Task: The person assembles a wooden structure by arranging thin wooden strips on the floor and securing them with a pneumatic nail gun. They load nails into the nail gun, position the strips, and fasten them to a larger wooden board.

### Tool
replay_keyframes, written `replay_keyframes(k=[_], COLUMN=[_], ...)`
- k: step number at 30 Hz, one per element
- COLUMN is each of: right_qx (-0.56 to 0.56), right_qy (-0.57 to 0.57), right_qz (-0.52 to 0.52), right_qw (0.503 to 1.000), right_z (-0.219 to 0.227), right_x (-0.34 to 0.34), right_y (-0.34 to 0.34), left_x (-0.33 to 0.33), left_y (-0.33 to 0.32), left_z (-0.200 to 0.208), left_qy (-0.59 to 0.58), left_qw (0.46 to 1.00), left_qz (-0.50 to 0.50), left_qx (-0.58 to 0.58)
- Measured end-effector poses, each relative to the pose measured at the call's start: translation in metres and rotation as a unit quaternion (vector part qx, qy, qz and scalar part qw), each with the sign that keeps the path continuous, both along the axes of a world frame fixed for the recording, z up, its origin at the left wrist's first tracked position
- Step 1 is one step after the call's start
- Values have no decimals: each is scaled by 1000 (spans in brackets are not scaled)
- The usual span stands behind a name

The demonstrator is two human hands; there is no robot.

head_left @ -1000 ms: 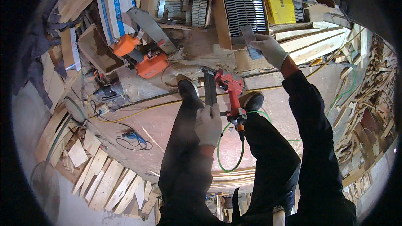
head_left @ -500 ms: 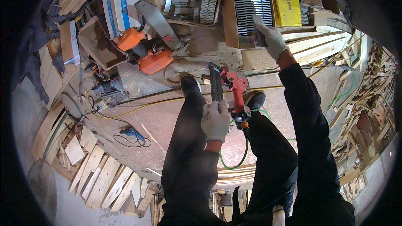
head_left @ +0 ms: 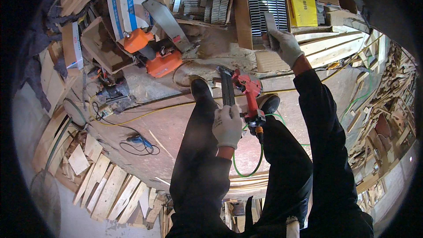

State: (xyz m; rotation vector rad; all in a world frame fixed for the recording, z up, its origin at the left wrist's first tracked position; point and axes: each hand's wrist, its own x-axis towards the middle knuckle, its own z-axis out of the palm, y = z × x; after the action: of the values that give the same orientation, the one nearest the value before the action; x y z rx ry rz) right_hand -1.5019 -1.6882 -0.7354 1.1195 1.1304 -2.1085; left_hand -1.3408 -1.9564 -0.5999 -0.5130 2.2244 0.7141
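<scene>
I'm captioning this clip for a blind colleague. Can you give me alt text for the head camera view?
A person's gloved left hand grips a red pneumatic nail gun with a green hose, while the gloved right hand lifts a grey strip of nails from an open cardboard box. Orange power tools and wood offcuts lie around.

The nail gun is shiny red plastic with dark metal. The gloves are soft white cloth. The staples are shiny metal. The boards are rough wood.
</scene>
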Motion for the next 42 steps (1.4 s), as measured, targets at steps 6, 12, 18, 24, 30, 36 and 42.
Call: replay_keyframes(k=[6, 12, 18, 24, 30, 36, 42], right_qx=[38, 24, 21, 77, 28, 72, 226], right_qy=[-2, 32, -8, -6, -170, -167, -111], right_qz=[7, 6, -20, 117, 13, -73, 49], right_qw=[999, 999, 1000, 990, 985, 981, 967], right_z=[4, 5, 30, 75, 108, 120, 136], right_x=[-2, 12, 47, 102, 164, 201, 243], right_y=[1, 1, -21, -59, -134, -178, -220], left_x=[-3, 8, 18, 9, 15, 27, 26], left_y=[3, -1, -9, -10, -30, -42, -47], left_z=[4, -4, -15, -6, -20, -26, -24], left_qy=[-26, 15, 72, 7, -64, -87, -89], left_qw=[999, 1000, 996, 999, 980, 936, 908], left_qz=[28, -7, -60, 33, 170, 318, 384], left_qx=[-6, -8, -8, 6, 76, 123, 140])
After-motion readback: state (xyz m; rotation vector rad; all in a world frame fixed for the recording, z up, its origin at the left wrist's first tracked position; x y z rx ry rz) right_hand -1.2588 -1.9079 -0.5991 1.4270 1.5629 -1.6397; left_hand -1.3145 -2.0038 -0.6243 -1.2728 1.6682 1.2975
